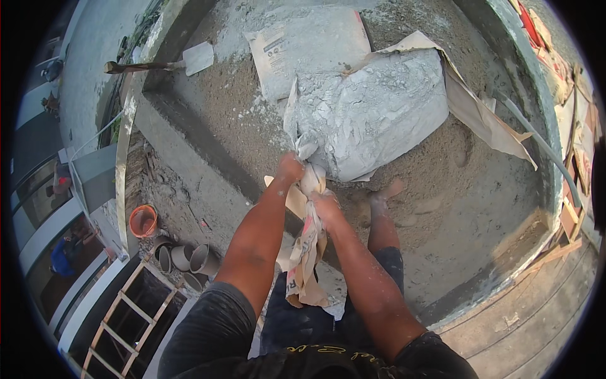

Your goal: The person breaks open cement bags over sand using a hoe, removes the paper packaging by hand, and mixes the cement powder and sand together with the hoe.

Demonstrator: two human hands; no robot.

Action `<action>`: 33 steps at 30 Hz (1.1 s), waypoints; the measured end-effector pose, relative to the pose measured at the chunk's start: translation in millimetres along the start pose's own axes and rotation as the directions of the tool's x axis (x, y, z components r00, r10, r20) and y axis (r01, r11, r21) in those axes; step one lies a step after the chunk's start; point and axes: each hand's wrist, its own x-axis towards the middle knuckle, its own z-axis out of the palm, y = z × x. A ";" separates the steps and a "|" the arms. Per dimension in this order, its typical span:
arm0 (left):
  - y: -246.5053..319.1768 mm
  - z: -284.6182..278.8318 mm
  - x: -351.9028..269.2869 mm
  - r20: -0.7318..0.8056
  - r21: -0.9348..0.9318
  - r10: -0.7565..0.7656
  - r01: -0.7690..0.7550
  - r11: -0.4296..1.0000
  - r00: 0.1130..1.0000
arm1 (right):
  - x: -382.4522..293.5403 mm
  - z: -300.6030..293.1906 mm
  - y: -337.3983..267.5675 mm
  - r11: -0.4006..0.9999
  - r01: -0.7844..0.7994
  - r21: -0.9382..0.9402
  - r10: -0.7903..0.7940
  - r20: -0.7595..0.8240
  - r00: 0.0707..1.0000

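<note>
Both my hands grip a twisted, torn paper sack (303, 246), its free end hanging down toward my legs. My left hand (289, 166) is closed around the bunched paper at the edge of a heap of grey cement powder (378, 104). Just below and to the right, my right hand (326, 208) clasps the same paper. The heap keeps a block-like shape. Along its right side lies a long torn flap of brown paper (478, 111). Behind it a second paper sack (307, 42), dusted with powder and bearing print, lies flat on the sand.
A shovel (199, 58) rests across the low concrete wall (199, 147) at left. Beyond that wall stand an orange bucket (143, 221), several grey pots (182, 258) and a wooden ladder (125, 317). A grey pipe (535, 132) leans at the right wall. My bare foot (386, 192) stands on sand. A person (62, 256) is far left.
</note>
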 end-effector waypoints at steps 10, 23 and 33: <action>-13.7 12.7 -47.3 0.062 -0.234 0.203 -0.183 0.955 0.977 | -71.2 -29.9 -24.4 0.996 0.016 -0.085 -0.013 0.035 0.999; 33.8 5.1 -122.1 0.110 -0.112 0.217 -0.205 0.972 0.970 | -112.3 -92.7 26.8 0.659 -0.421 0.624 0.127 0.458 0.880; 5.8 -7.4 -96.1 0.153 -0.114 0.369 -0.355 0.928 0.917 | 67.2 27.0 90.0 0.090 -0.300 0.950 -0.210 0.313 0.926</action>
